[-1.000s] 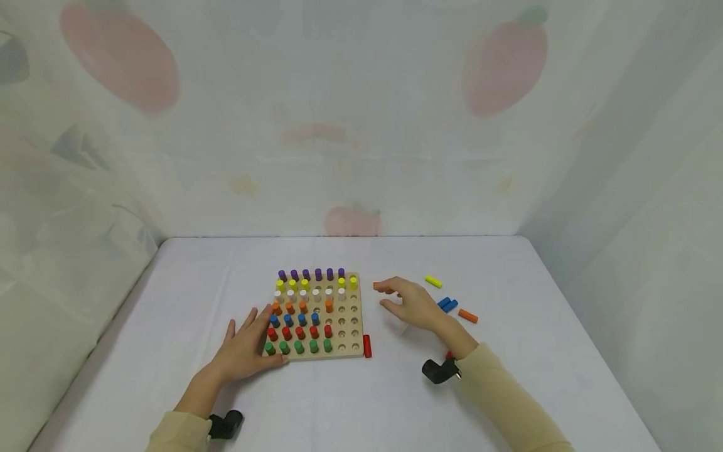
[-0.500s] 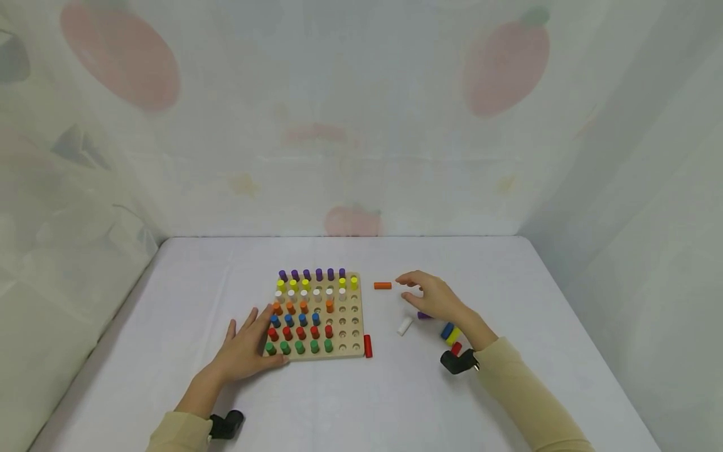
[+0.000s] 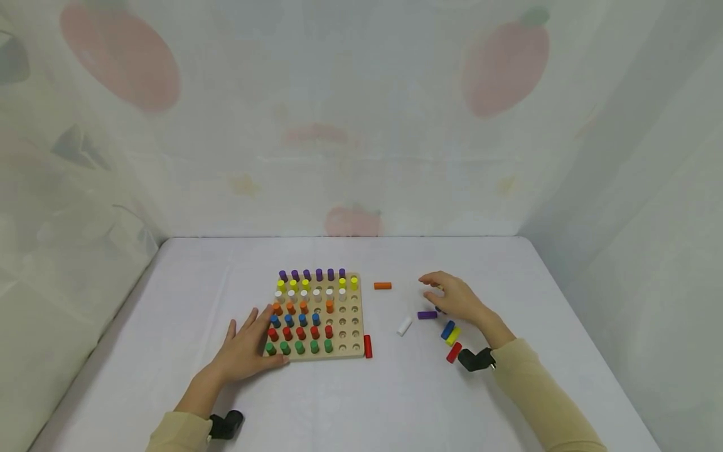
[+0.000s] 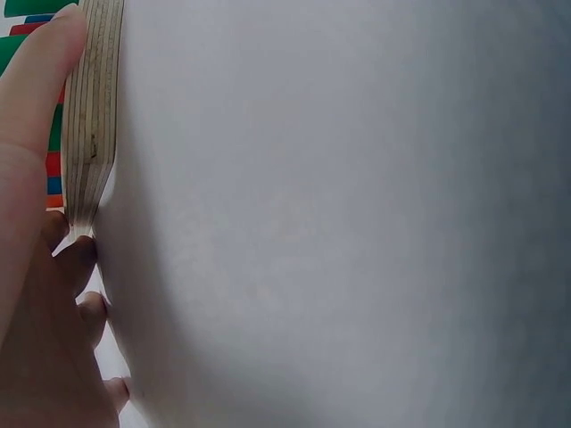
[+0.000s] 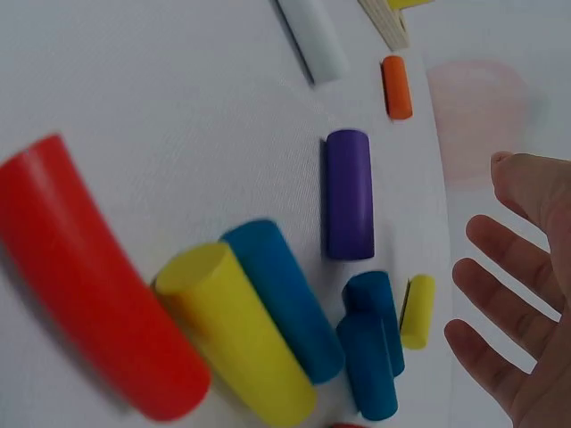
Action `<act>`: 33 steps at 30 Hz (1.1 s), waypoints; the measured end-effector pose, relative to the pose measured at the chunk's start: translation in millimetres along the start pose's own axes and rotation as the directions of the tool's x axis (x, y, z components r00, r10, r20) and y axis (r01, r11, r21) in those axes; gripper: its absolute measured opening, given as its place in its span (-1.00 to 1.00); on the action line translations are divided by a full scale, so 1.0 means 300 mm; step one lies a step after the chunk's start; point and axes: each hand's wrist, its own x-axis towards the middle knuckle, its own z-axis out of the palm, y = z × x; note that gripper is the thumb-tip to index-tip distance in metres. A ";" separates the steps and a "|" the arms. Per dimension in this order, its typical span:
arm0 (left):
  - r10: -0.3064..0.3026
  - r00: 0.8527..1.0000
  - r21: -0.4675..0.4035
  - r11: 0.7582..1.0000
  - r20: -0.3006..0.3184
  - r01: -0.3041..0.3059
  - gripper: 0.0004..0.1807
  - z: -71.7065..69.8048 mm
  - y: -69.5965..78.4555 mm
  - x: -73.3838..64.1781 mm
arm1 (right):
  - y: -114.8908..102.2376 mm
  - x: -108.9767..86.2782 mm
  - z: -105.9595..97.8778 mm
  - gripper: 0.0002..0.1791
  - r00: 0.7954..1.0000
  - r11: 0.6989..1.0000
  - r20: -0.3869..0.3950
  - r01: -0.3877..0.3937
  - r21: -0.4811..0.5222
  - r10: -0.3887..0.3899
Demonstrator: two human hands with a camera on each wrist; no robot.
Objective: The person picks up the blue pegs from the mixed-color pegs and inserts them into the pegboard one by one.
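Observation:
A wooden pegboard (image 3: 348, 315) lies on the table, with rows of purple, yellow, white, orange, blue, red and green pegs standing in it. My left hand (image 3: 243, 351) rests at its near left corner, fingers spread along the left side. In the left wrist view the thumb (image 4: 40, 80) lies against the layered edge of the board. Over the loose pegs on the right hovers my right hand (image 3: 454, 300), fingers apart and holding nothing. Below it lie a purple peg (image 5: 351, 196), several blue pegs (image 5: 284, 299), a yellow peg (image 5: 236, 334) and a red peg (image 5: 98, 276).
Between board and right hand lie an orange peg (image 3: 382, 285) and a white peg (image 3: 404, 326). Another red peg (image 3: 368, 346) sits along the board's right edge. A patterned curtain (image 3: 350, 157) hangs behind the white table (image 3: 316, 408).
My right hand has moved rightward, away from the orange peg, which now lies uncovered beside the board. More loose pegs show near the hand. The left hand has stayed at the board's corner.

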 end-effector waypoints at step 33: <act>0.007 1.000 0.002 1.000 -0.005 -0.007 0.28 0.004 -0.002 -0.002 | 0.115 -0.056 0.019 -0.75 0.994 0.990 0.039 -0.096 -0.105 0.100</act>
